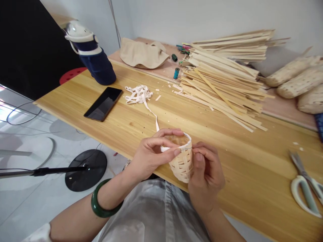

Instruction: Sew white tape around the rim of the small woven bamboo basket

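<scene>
A small woven basket (182, 168) of pale strips is held at the table's front edge, its opening facing up and white tape around its rim. My left hand (151, 153) grips the rim, with the thumb on the outside and the fingers at the far side. My right hand (207, 169) is closed in a pinch beside the right of the rim; what its fingertips hold is too small to make out. A thin dark line runs along the taped rim between both hands. White cotton tape (138, 94) lies heaped on the table, one tail leading to the basket.
A phone (103, 103) and a blue bottle (97, 65) stand left on the wooden table (242, 161). Bundled wood strips (222, 80), a teal thread spool (176, 73) and a beige cloth (142, 53) are behind. Scissors (305, 186) lie right, woven pieces (300, 79) far right.
</scene>
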A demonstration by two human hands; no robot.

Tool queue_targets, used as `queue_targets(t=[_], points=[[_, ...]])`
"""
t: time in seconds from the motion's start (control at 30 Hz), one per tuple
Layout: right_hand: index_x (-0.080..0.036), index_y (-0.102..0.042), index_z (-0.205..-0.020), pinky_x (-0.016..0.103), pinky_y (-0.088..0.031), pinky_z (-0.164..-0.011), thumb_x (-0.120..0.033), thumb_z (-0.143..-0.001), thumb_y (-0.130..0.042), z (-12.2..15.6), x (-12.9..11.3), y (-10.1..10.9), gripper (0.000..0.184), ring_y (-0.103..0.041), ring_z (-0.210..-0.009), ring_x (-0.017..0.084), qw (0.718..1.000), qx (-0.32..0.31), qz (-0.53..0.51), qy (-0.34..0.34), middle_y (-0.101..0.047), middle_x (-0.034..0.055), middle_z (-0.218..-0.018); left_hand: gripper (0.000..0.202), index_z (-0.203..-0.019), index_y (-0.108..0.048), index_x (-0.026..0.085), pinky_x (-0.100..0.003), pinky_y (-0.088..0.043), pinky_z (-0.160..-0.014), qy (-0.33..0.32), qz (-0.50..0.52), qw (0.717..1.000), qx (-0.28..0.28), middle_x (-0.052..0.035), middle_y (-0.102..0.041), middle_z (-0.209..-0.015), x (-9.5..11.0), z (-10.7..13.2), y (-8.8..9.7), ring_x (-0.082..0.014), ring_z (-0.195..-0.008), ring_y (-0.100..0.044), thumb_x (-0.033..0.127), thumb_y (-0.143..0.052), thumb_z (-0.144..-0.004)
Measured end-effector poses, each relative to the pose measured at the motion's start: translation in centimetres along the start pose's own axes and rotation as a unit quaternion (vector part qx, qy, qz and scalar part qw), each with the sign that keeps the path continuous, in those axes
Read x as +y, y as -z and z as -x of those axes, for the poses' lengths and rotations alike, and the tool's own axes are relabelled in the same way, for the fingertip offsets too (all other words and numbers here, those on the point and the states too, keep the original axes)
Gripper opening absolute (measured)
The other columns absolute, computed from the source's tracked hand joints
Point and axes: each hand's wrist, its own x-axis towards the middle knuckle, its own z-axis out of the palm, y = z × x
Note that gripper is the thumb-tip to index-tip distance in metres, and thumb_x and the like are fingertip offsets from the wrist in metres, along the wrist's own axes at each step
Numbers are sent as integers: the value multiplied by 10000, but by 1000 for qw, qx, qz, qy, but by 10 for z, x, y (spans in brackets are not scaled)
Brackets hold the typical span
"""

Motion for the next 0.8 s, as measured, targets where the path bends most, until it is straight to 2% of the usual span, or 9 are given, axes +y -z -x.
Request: queue_targets(t=[0.1,0.23,0.3,0.37,0.47,0.57,0.67,0.8], points=[[-193,-661,-960,347,-528,-793,-121,-922,-540,2,2,-1,146,-623,-918,178,1000,4,-3,-2,-624,55,-958,104,-755,-797,237,-308,-454,-997,2,-13,1000,-9,-54,-693,-1196,1,-2,2,-220,-1216,-584,165,-750,-813],[-213,-688,-998,391,-537,-825,-109,-897,-590,-5,0,13,175,-640,-942,204,997,-35,62,24,-665,52,-973,100,-685,-777,210,-330,-464,-975,27,-7,999,38,-65,-706,-1165,4,-5,3,-230,-1142,-621,208,-779,-786],[-232,-693,-1029,413,-537,-852,-86,-882,-619,-15,-5,24,220,-651,-926,213,982,-80,150,86,-705,30,-918,148,-634,-757,195,-339,-470,-964,49,-6,997,58,-69,-713,-1148,7,-6,2,-233,-1118,-631,219,-780,-778],[-228,-688,-1047,411,-539,-863,-73,-884,-621,-27,-13,34,235,-654,-881,211,953,-121,231,155,-726,21,-872,181,-602,-742,192,-331,-477,-946,65,-6,996,65,-65,-715,-1138,9,-6,0,-228,-1108,-633,217,-771,-779],[-191,-678,-1060,397,-534,-880,-54,-885,-611,-41,-25,40,232,-633,-790,204,918,-156,292,221,-729,30,-825,188,-593,-739,201,-300,-480,-922,73,-1,995,71,-49,-716,-1115,11,-5,-2,-205,-1095,-635,202,-766,-780],[-152,-685,-1051,377,-526,-853,-48,-864,-646,-47,-31,38,218,-613,-754,206,897,-175,314,259,-724,35,-769,201,-580,-727,201,-289,-475,-933,69,0,995,70,-45,-718,-1096,11,-4,-5,-198,-1116,-628,189,-771,-776],[-136,-696,-1034,343,-512,-741,-73,-851,-674,-47,-32,34,195,-611,-749,205,881,-189,326,284,-717,40,-758,191,-597,-726,197,-298,-465,-957,59,-7,996,62,-48,-713,-1107,11,-3,-6,-203,-1138,-623,194,-770,-782],[-113,-713,-984,343,-449,-660,-60,-855,-665,-48,-36,29,147,-549,-656,191,877,-199,335,282,-685,32,-689,167,-625,-730,195,-307,-446,-992,54,-22,996,63,-49,-709,-1111,13,-2,-7,-205,-1154,-619,201,-769,-787]])
